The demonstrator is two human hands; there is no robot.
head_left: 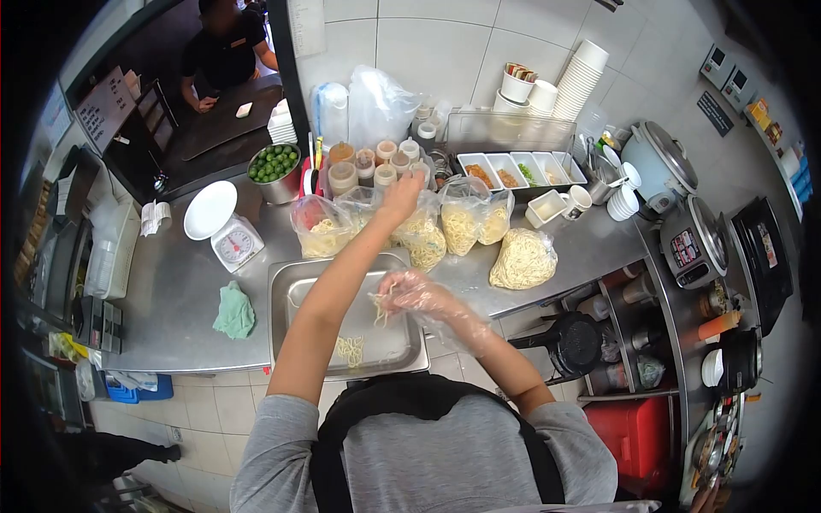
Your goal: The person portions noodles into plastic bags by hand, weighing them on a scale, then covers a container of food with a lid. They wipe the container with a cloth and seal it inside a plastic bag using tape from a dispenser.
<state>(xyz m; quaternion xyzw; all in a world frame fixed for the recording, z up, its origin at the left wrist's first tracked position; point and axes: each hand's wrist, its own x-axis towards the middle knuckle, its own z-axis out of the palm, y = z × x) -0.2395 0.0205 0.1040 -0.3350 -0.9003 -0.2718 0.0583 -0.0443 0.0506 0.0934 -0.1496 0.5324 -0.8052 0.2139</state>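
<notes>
My gloved right hand (419, 295) pinches limp, pale yellow noodles (380, 309) over the steel tray (286, 282). My left hand (402, 195) grasps the top of a clear noodle bag (421, 238).

No text legible at this resolution. Print present but too small or blurred to read:
- scale (237, 245) dial, figures
- dark board (104, 107), upper left, pale writing
- dark wall plate (714, 113), right
- cooker panel (687, 248), red label

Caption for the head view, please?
Gloved right hand holds noodles over the steel tray; left hand reaches to a bagged portion.
</notes>
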